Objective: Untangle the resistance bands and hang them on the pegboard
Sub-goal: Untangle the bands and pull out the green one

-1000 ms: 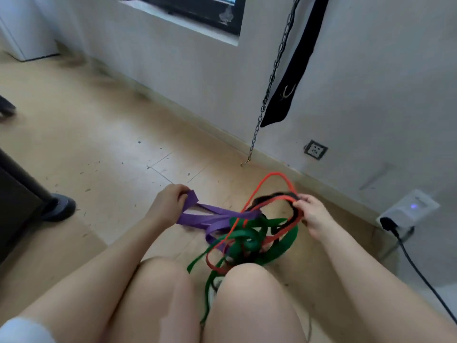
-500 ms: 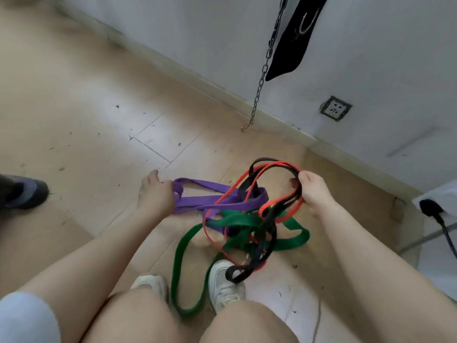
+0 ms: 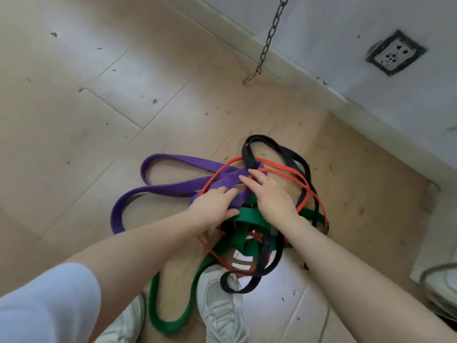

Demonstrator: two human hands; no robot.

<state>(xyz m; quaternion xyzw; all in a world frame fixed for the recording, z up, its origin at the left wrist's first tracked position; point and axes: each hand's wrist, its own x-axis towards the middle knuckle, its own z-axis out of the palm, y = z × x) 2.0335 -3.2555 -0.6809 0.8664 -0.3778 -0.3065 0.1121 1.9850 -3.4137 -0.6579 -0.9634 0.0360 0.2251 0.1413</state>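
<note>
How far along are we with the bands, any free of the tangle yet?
Done: nothing; no band is free or hung. In hand: the left hand and right hand reach into the knot where the purple band, green band, red band and black band cross on the floor. Left: separating all four and hanging them; no pegboard is in view.

no readable text, label or number anywhere (bands, floor and wall all unmarked).

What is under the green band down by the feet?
The green band loops over the wooden floor between two white shoes. Higher up, both hands and the other bands cover it, so what lies beneath there is hidden.
</note>
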